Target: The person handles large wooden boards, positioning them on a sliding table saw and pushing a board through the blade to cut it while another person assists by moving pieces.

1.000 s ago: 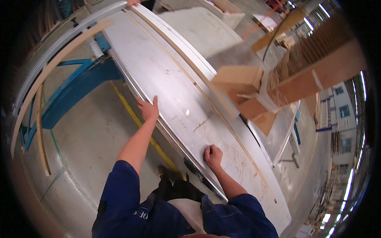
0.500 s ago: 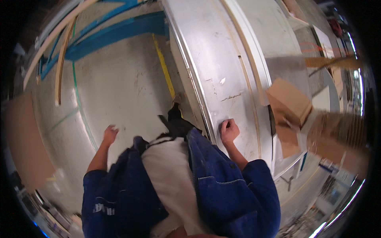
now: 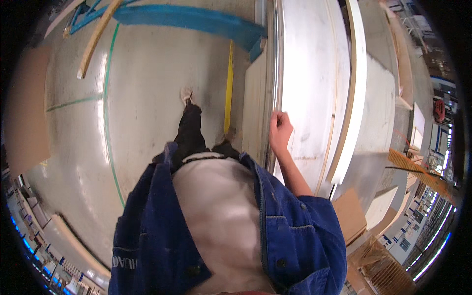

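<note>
Right grip (image 3: 280,130) sitting on the metal rail (image 3: 278,54), left grip out of view

Fingers are lying curled mostly closed at the desk (image 3: 307,73) edge. No item is showing in the right grip; can't tell if something small is hiding inside. Left grip isn't showing, so can't tell its state.

Metal rail is running under the right grip and on ahead of it. Looks like contact, not a full wrap: forearm is crossing the desk top from behind right, so the hand is probably just using the edge as a rest or steady point.

Desk top is spreading right of the grip. White strip (image 3: 359,93) is lying farther right, roughly parallel to the rail, probably lengthwise so its whole length is getting support. Can't tell what its far end is bearing on.

Blue beam (image 3: 191,20) is standing ahead-left of the grip, its near end meeting the desk side; likely carrying load there. Wooden batten (image 3: 98,42) is sticking out farther left, over the floor; its support is not showing clearly.

Yellow floor line (image 3: 229,88) is running just left of the grip, alongside the desk, probably marking off the desk's footprint. Cardboard (image 3: 350,214) is sitting behind-right.
</note>
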Tool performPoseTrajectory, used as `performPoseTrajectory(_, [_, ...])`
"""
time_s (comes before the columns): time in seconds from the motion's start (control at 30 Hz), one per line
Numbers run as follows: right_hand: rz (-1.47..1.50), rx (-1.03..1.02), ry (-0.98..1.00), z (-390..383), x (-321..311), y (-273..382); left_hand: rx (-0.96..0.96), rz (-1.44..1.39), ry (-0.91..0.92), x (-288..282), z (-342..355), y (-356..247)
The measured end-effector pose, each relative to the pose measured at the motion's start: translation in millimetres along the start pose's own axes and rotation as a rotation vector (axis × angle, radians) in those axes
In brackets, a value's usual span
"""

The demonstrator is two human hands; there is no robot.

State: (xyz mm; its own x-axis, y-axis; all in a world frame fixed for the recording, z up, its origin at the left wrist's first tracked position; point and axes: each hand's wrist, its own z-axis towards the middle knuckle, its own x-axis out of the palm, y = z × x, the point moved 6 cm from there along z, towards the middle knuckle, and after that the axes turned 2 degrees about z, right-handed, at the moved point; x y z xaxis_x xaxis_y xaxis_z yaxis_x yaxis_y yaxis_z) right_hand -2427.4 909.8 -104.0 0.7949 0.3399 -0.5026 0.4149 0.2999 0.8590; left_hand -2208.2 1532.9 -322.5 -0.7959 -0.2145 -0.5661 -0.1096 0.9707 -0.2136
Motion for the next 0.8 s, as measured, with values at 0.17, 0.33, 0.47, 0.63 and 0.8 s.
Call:
performPoseTrajectory(0.17, [-0.113,0.022,0.119,27,36,-6,0.070,-0.027,0.060,-27,66,-63])
performPoseTrajectory(0.33, [-0.106,0.592,0.271,15,67,-79,0.149,-0.001,0.009,-105,170,-124])
performPoseTrajectory(0.47, [0.033,0.763,0.161,-15,69,-126,0.613,0.441,-0.284,-208,225,-245])
performPoseTrajectory(0.63, [-0.149,0.811,0.160,-41,79,-204,0.603,-0.612,-0.137,-274,236,-439])
performPoseTrajectory(0.8, [0.047,0.627,0.162,-20,148,-302,0.833,-0.175,-0.002,-261,182,-582])
